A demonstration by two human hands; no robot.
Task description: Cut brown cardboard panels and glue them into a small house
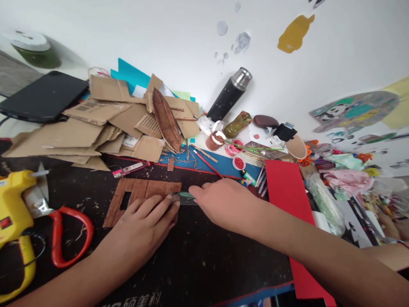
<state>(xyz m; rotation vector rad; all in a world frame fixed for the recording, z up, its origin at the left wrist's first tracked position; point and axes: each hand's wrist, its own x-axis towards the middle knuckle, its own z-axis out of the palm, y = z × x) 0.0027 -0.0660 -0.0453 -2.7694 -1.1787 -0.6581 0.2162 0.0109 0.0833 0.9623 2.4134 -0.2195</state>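
A brown-painted piece of cardboard with a rectangular hole lies flat on the dark mat. My left hand rests on its lower edge, fingers spread and pressing down on the cardboard and a clear ruler. In my right hand, closed just right of the cardboard, is a slim green craft knife; its tip is near my left fingertips, and most of its handle is hidden in my fist. Left of my left hand lie scissors with red handles and a yellow glue gun.
Cardboard scraps pile up at the back left, beside a black laptop-like slab. A black thermos, an open paint jar and sticks stand or lie behind. At right is a red sheet; another person's arm shows beyond.
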